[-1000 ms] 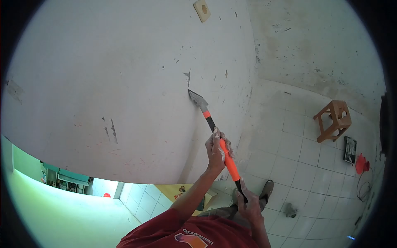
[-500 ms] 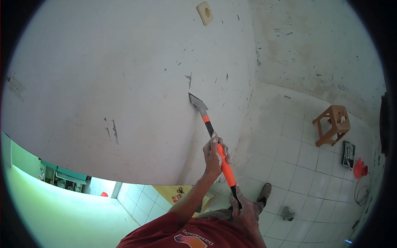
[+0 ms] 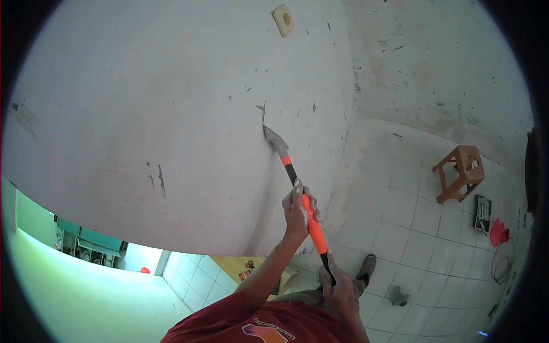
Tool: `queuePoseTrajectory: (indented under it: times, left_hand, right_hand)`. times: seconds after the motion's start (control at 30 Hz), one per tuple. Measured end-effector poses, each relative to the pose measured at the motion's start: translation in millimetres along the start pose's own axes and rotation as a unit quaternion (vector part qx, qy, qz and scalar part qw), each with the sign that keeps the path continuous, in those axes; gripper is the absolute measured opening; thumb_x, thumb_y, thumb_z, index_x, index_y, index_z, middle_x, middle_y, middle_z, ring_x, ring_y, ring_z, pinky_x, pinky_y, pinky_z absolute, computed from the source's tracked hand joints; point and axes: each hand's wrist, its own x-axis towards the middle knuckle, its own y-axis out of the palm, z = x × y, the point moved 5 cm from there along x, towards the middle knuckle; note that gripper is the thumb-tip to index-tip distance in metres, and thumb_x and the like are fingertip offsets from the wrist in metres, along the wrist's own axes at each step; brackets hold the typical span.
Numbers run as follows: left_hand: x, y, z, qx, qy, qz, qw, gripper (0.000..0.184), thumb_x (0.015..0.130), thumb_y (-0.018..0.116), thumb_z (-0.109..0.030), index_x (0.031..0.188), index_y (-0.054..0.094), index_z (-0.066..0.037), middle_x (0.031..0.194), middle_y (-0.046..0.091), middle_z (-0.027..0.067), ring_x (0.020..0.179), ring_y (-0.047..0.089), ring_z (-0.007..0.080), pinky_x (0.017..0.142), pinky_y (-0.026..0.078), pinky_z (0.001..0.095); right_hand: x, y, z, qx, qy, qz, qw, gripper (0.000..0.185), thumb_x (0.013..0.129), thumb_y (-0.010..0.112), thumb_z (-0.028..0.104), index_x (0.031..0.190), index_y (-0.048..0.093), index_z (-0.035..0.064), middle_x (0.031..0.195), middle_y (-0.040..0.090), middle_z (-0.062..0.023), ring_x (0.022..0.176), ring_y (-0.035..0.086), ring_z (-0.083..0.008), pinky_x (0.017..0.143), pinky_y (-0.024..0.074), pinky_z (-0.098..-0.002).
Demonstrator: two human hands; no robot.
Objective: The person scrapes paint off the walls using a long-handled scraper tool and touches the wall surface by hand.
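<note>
A long scraper (image 3: pixel 315 227) with an orange and black handle slants up to the left, its grey metal blade (image 3: pixel 277 141) against the white wall (image 3: pixel 194 131). The blade's tip touches the lower end of a chipped patch (image 3: pixel 262 110). My left hand (image 3: pixel 297 212), dusted with white, is wrapped round the upper part of the handle. Lower down, my right hand (image 3: pixel 342 288) grips the black end of the handle. More grey chips mark the wall at the left.
A beige socket (image 3: pixel 283 20) is on the wall above. On the tiled floor at the right stand a brown stool (image 3: pixel 461 172), a black tray (image 3: pixel 482 213) and a red object (image 3: pixel 499 232). Scissors (image 3: pixel 250 264) lie on a yellow surface below the wall's edge.
The blade dropped slightly away from the chipped patch, then rose to its lower end. Both hands kept hold of the handle. The camera view has shifted a little.
</note>
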Motion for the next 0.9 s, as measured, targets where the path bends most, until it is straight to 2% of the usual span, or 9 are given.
queuePoseTrajectory:
  times: [0.1,0.17,0.27,0.5,0.7,0.8,0.83,0.9]
  left_hand:
    - [2,-1,-1,-0.009,-0.008,0.0,1.0,0.044,0.108,0.052,-0.047,0.085,0.049,-0.009,0.06,0.05,0.0031,0.04,0.05,0.015,0.038,0.046,0.0305]
    - [8,6,-4,-0.022,0.007,0.012,1.0,0.043,0.108,0.052,-0.046,0.086,0.049,-0.009,0.06,0.05,0.003,0.041,0.05,0.0146,0.038,0.047,0.0304]
    - [10,5,-1,-0.018,0.004,0.013,1.0,0.042,0.109,0.049,-0.046,0.088,0.046,-0.011,0.061,0.05,0.0031,0.039,0.051,0.015,0.037,0.048,0.0288]
    - [7,6,-6,-0.016,0.003,0.003,1.0,0.044,0.108,0.051,-0.045,0.085,0.049,-0.009,0.06,0.05,0.0028,0.041,0.051,0.0144,0.038,0.047,0.03]
    - [8,6,-2,-0.023,0.007,-0.012,1.0,0.043,0.109,0.05,-0.043,0.085,0.05,-0.008,0.061,0.051,0.0031,0.041,0.052,0.0142,0.037,0.046,0.0298]
    - [6,4,0,-0.034,-0.024,-0.03,0.999,0.042,0.109,0.05,-0.042,0.086,0.051,-0.007,0.061,0.051,0.0034,0.042,0.052,0.0146,0.038,0.046,0.0297]
    - [7,1,-3,-0.041,-0.01,-0.048,0.998,0.042,0.109,0.05,-0.042,0.086,0.051,-0.007,0.061,0.051,0.0034,0.042,0.052,0.0146,0.038,0.046,0.0297]
    - [8,3,-4,-0.012,-0.016,-0.008,1.0,0.043,0.109,0.05,-0.044,0.086,0.051,-0.007,0.061,0.052,0.0036,0.041,0.051,0.0148,0.038,0.046,0.0298]
  right_hand:
    - [1,4,2,-0.024,0.005,0.009,1.0,0.057,0.098,0.062,0.004,0.151,0.045,-0.0046,0.079,0.063,-0.0268,0.063,0.061,-0.039,0.061,0.0479,-0.0418]
    - [10,-1,4,-0.023,-0.009,-0.021,0.999,0.058,0.096,0.065,0.005,0.151,0.049,-0.0007,0.074,0.06,-0.0205,0.061,0.059,-0.0374,0.056,0.0444,-0.0457]
    - [9,-2,0,-0.029,0.005,-0.005,1.0,0.059,0.096,0.065,0.006,0.152,0.048,-0.0004,0.075,0.06,-0.0203,0.06,0.059,-0.0371,0.056,0.0444,-0.046]
    - [7,3,-4,-0.027,0.005,-0.007,1.0,0.059,0.096,0.064,0.006,0.152,0.047,-0.0006,0.075,0.06,-0.0205,0.06,0.058,-0.036,0.057,0.0448,-0.0452]
    - [11,-4,5,-0.019,0.022,0.017,0.999,0.056,0.097,0.064,0.006,0.15,0.048,-0.0041,0.075,0.06,-0.0223,0.06,0.058,-0.0364,0.057,0.0446,-0.0448]
    - [12,0,9,-0.042,0.006,0.026,0.999,0.054,0.098,0.063,0.006,0.148,0.049,-0.0055,0.074,0.061,-0.0235,0.059,0.058,-0.0369,0.058,0.0452,-0.0442]
    - [13,1,11,-0.043,0.031,0.021,0.998,0.053,0.098,0.062,0.006,0.148,0.05,-0.0064,0.074,0.061,-0.0244,0.059,0.059,-0.0372,0.058,0.0454,-0.0437]
    - [16,5,8,-0.045,0.045,0.03,0.998,0.052,0.099,0.061,0.006,0.147,0.05,-0.0073,0.073,0.061,-0.0253,0.059,0.059,-0.0375,0.058,0.0457,-0.0433]
